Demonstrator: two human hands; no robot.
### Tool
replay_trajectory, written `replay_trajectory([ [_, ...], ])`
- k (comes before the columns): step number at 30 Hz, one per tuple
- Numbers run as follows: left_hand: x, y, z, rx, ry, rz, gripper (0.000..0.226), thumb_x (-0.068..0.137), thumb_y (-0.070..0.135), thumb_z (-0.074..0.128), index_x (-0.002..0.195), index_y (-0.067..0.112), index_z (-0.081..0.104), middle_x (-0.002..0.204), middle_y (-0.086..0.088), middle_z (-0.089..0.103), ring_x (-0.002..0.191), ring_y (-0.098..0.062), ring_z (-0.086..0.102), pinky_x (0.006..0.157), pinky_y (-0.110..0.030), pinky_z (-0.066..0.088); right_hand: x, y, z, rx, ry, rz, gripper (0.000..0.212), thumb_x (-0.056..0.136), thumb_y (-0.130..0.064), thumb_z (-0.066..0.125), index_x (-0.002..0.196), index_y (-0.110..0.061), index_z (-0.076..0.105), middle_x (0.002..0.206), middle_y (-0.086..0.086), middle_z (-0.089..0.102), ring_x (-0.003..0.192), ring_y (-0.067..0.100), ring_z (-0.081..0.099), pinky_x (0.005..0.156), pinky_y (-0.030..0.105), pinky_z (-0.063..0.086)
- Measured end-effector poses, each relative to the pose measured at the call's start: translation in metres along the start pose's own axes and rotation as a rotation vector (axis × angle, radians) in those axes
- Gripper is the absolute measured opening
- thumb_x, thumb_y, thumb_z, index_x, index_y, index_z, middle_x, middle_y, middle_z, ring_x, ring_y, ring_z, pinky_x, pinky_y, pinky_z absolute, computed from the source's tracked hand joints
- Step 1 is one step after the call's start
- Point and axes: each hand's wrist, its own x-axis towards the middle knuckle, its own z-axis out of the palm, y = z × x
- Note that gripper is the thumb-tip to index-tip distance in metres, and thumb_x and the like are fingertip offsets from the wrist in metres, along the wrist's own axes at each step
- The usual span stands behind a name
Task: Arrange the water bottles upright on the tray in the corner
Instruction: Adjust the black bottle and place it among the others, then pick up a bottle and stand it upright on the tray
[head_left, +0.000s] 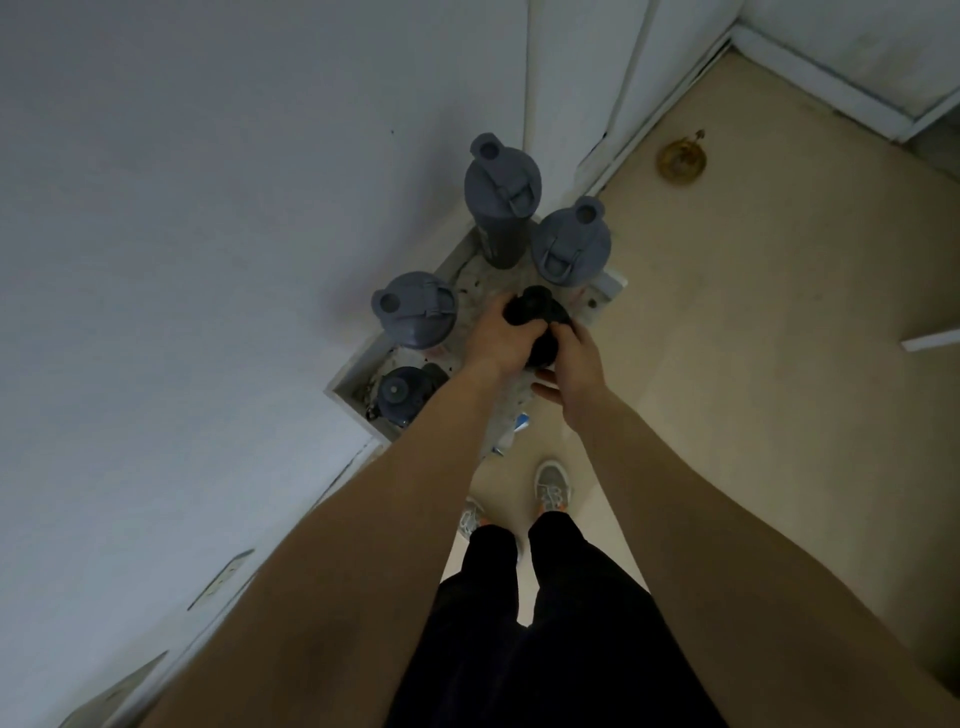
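Note:
A white tray (347, 382) sits on the floor against the wall corner. Three grey lidded bottles stand upright on it: a tall one (501, 202) at the back, one (570, 241) to its right and one (414, 310) on the left. A smaller dark bottle (402, 392) stands at the tray's near left end. Over the tray's middle I hold a black bottle (537, 312) in both hands. My left hand (498, 340) grips its top. My right hand (574, 366) wraps its body from the right. The bottle's lower part is hidden.
White walls close in the left and the back. Beige floor spreads to the right, with a round brass drain (680, 160) beyond the tray. My two grey shoes (553, 486) stand just in front of the tray. A white strip (930, 340) lies at the right edge.

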Motion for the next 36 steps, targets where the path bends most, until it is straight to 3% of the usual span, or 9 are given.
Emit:
replay_trajectory([
  [7,-0.016,0.027,-0.024,0.095,0.007,0.041,0.067,0.092,0.028,0.06,0.152,0.015,0.034,0.151,-0.01,0.046,0.133,-0.029,0.049,0.102,-0.033,0.042,-0.013,-0.015,-0.002,-0.276,0.139,-0.208,0.029,0.097,-0.029,0.049,0.12,-0.014,0.055,0.113,0.01,0.061,0.102,0.029,0.058,0.082,0.038,0.049],
  [11,-0.036,0.048,-0.069,0.028,0.096,0.206,0.038,0.089,0.033,0.061,0.124,0.024,0.053,0.101,0.011,0.058,0.091,-0.011,0.058,0.075,-0.024,0.044,-0.055,-0.034,-0.001,-0.634,0.357,-0.662,0.04,0.096,-0.027,0.051,0.13,-0.007,0.057,0.129,0.015,0.057,0.117,0.031,0.054,0.096,0.041,0.046],
  [14,-0.033,0.04,-0.113,-0.025,0.366,0.233,0.029,0.091,0.03,0.061,0.118,0.022,0.062,0.101,0.008,0.06,0.087,-0.01,0.06,0.072,-0.022,0.043,-0.071,-0.05,0.03,-0.724,0.191,-0.874,0.027,0.096,-0.024,0.055,0.119,-0.011,0.062,0.117,0.01,0.059,0.105,0.026,0.057,0.09,0.04,0.049],
  [18,-0.013,0.007,-0.144,-0.037,0.525,0.034,0.048,0.087,0.04,0.063,0.127,0.015,0.058,0.125,-0.007,0.061,0.108,-0.023,0.06,0.085,-0.027,0.042,-0.049,-0.068,0.088,-0.958,-0.127,-0.77,0.039,0.097,-0.033,0.053,0.132,-0.016,0.054,0.134,0.011,0.049,0.111,0.032,0.055,0.096,0.047,0.049],
  [22,-0.004,-0.007,-0.138,-0.312,0.193,-0.3,0.048,0.087,0.052,0.06,0.113,0.011,0.057,0.114,-0.011,0.061,0.098,-0.032,0.061,0.093,-0.045,0.054,-0.023,-0.073,0.126,-1.048,-0.279,-0.398,0.054,0.099,-0.044,0.043,0.144,-0.012,0.042,0.146,0.018,0.046,0.122,0.037,0.053,0.1,0.048,0.049],
  [25,0.005,-0.01,-0.13,-0.431,0.115,-0.237,0.023,0.093,0.027,0.062,0.108,0.011,0.066,0.112,-0.013,0.066,0.086,-0.021,0.064,0.068,-0.031,0.06,-0.018,-0.075,0.127,-0.979,-0.296,-0.325,0.049,0.099,-0.041,0.043,0.135,-0.008,0.048,0.135,0.019,0.056,0.113,0.034,0.058,0.094,0.047,0.052],
  [27,0.01,-0.005,-0.125,-0.427,0.122,-0.186,0.024,0.093,0.015,0.062,0.115,0.004,0.065,0.102,-0.011,0.067,0.08,-0.014,0.063,0.054,-0.022,0.057,-0.012,-0.077,0.119,-0.954,-0.261,-0.388,0.049,0.098,-0.036,0.046,0.138,-0.007,0.047,0.134,0.018,0.056,0.113,0.032,0.058,0.093,0.042,0.051],
  [33,0.026,0.019,-0.11,-0.422,0.063,-0.127,0.011,0.094,0.019,0.061,0.101,0.012,0.063,0.092,-0.009,0.064,0.077,-0.016,0.061,0.08,-0.039,0.057,0.011,-0.083,0.102,-0.851,-0.162,-0.385,0.057,0.098,-0.036,0.045,0.149,-0.01,0.035,0.146,0.016,0.046,0.115,0.033,0.056,0.081,0.035,0.044],
  [36,0.03,0.029,-0.11,-0.396,0.055,-0.089,0.005,0.094,0.02,0.06,0.094,0.016,0.063,0.087,-0.006,0.063,0.077,-0.017,0.06,0.089,-0.044,0.054,0.016,-0.087,0.101,-0.811,-0.127,-0.386,0.064,0.095,-0.039,0.048,0.15,-0.01,0.034,0.144,0.018,0.048,0.118,0.037,0.056,0.091,0.043,0.05],
])
